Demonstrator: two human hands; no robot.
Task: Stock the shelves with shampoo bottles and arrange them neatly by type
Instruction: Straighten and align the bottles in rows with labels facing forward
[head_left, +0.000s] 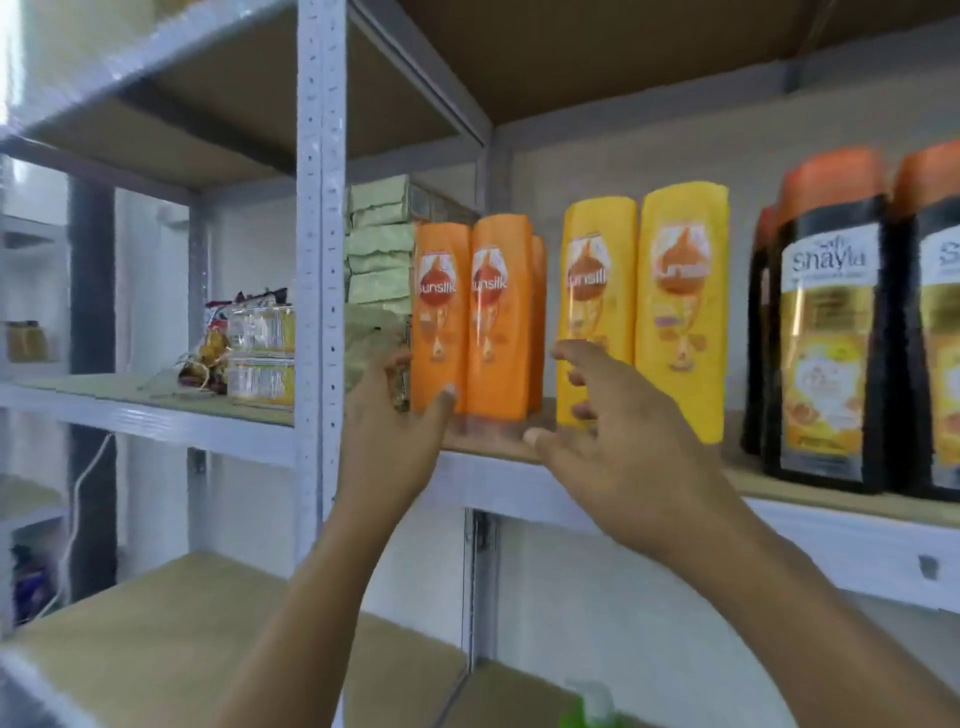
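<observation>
Shelf (519, 483): orange Sunsilk bottles (470, 317), black Shayla bottles (826, 338).

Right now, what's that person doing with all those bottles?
A person is tidying shampoo on a shelf. The left hand touches the orange bottles, its thumb on the front one. The right hand is open, in front of the yellow bottles and holding nothing. Black bottles stand further right. Each colour already stands together.
</observation>
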